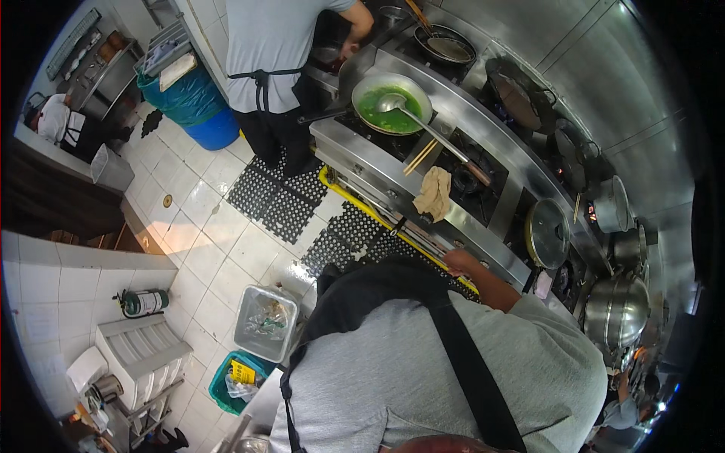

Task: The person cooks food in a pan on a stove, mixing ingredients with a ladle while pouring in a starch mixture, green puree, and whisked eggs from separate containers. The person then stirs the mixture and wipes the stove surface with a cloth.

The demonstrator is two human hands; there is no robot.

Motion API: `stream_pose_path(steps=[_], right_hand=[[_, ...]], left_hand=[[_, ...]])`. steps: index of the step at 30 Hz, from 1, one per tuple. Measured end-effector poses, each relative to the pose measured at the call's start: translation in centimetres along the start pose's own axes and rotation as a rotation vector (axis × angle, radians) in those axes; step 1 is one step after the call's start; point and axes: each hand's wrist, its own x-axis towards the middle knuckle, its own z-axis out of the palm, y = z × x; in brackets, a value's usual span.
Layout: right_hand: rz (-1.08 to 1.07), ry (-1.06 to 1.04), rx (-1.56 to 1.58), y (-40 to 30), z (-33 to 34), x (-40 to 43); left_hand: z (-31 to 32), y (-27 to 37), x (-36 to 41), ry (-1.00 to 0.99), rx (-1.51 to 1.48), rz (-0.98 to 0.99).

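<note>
My right hand (460,261) is low by the stove's front panel, close to its control knobs; the fingers are partly hidden, so whether they grip anything is unclear. My left hand is out of view. Before me a pan (362,90) of green liquid (376,116) sits on the stove (334,133). A long-handled ladle (427,129) rests with its bowl in the pan and its wooden-ended handle over a burner (467,180). Wooden chopsticks (422,157) lie across the stovetop beside a crumpled beige cloth (433,193) at the front edge.
A co-worker (266,51) in an apron stands at the stove's far end. A lidded pan (547,233) and a large steel pot (617,311) stand to my right. A yellow rail (374,212) runs along the stove. Bins (244,317) (218,382) stand on the tiled floor.
</note>
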Motion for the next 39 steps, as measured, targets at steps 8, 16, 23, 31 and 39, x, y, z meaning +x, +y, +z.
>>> stream_pose_path(steps=[8, 16, 23, 31, 39], right_hand=[[0.379, 0.035, 0.614, -0.4, 1.9, -5.2], [-0.038, -0.054, -0.113, -3.3, 0.4, 2.0], [-0.177, -0.002, 0.160, -16.1, -10.9, -1.2], [-0.419, 0.883, -0.134, -22.8, -27.8, -4.6], [-0.222, 0.671, -0.153, -20.1, -26.6, 0.9]], left_hand=[[-8.1, 1.6, 5.0, -0.021, 0.007, 0.409], [-11.9, 24.9, 15.0, 0.050, -0.493, -0.136], [-7.1, 38.2, 15.9, 0.011, -0.339, 0.064], [-12.8, 20.6, 18.2, -0.203, 0.462, 0.360], [-14.7, 37.6, 17.8, 0.036, -0.051, -0.167]])
